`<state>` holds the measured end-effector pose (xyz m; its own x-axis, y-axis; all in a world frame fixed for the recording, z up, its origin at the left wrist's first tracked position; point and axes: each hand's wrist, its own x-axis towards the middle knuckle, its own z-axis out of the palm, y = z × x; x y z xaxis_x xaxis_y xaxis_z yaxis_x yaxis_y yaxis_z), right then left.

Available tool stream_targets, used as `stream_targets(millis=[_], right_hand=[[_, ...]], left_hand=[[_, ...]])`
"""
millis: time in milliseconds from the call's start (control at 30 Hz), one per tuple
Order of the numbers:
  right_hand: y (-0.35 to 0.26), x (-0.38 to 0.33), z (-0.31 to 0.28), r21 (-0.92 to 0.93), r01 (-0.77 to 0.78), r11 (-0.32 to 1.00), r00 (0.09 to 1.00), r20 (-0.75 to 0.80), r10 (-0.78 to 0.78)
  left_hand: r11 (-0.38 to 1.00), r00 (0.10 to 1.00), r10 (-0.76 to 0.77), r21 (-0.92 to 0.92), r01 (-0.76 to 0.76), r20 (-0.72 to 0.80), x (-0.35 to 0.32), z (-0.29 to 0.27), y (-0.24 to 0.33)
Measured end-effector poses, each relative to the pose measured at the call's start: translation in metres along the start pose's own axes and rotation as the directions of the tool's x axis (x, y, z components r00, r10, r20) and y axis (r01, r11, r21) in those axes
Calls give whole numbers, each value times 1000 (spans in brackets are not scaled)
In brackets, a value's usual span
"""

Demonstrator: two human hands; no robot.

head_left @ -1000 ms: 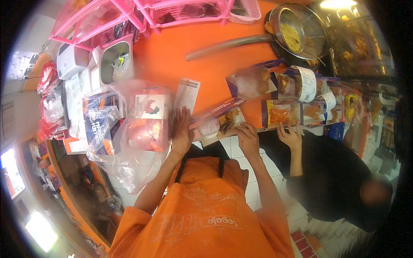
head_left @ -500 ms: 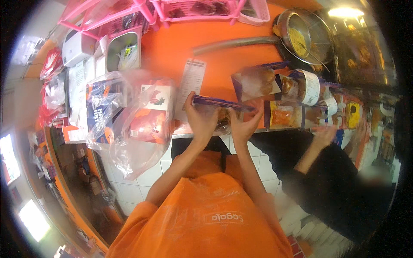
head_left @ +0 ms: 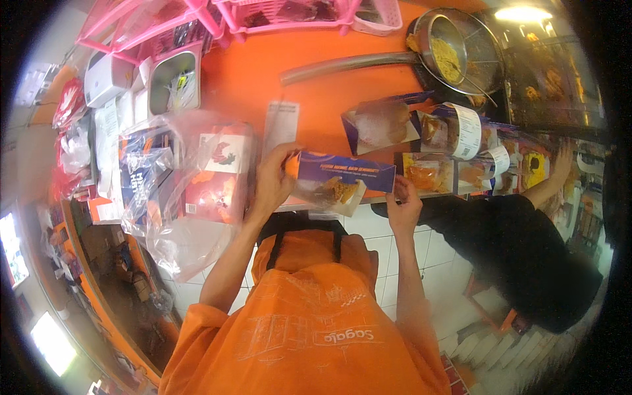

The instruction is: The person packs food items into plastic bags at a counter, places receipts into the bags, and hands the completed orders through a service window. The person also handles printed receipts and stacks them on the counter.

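Note:
Between my two hands, at the counter's front edge, is a takeaway food box (head_left: 345,173) with a raised blue flap. Crumbly golden-brown food shows inside it. My left hand (head_left: 278,176) grips the box's left end, fingers curled at the corner. Its right end is pinched by my right hand (head_left: 403,205) near the flap's lower corner. A paper receipt (head_left: 282,125) lies just beyond my left hand. Open food boxes (head_left: 380,126) with wrapped contents stand beyond my right hand.
A clear plastic bag (head_left: 172,247) with boxes lies left. Farther back are a metal container (head_left: 158,92), pink racks (head_left: 217,25), and a long-handled strainer (head_left: 349,66) over a dark pan (head_left: 488,56). At right, a co-worker in black (head_left: 520,253) reaches toward the counter's far end.
The box's flap has turned to face me, showing its blue printed side and the food below. My hands have moved apart to its ends. The co-worker's arm has shifted right.

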<state>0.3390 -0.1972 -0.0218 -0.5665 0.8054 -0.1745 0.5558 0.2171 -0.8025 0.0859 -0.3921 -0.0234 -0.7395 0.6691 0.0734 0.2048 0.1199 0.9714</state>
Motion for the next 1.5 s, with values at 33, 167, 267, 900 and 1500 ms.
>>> stream_targets(millis=[33, 167, 267, 900, 1500], right_hand=[[2, -2, -8, -169, -138, 976, 990, 18, 143], [-5, -18, 12, 334, -479, 812, 849, 410, 333], [-18, -26, 51, 728, -594, -342, 779, 627, -18], [11, -9, 16, 221, -629, 745, 754, 408, 515], [-54, 25, 58, -242, 69, 968, 967, 254, -6]], left_hand=[[1000, 1000, 4, 22, -5, 15, -6, -2, 1], [998, 996, -61, 11, 61, 65, -26, 2, -1], [998, 994, 17, 55, -23, 108, -34, 9, -15], [727, 739, -655, -135, 673, 155, -92, 39, 17], [998, 994, -59, 9, 59, 93, -45, 36, -51]])
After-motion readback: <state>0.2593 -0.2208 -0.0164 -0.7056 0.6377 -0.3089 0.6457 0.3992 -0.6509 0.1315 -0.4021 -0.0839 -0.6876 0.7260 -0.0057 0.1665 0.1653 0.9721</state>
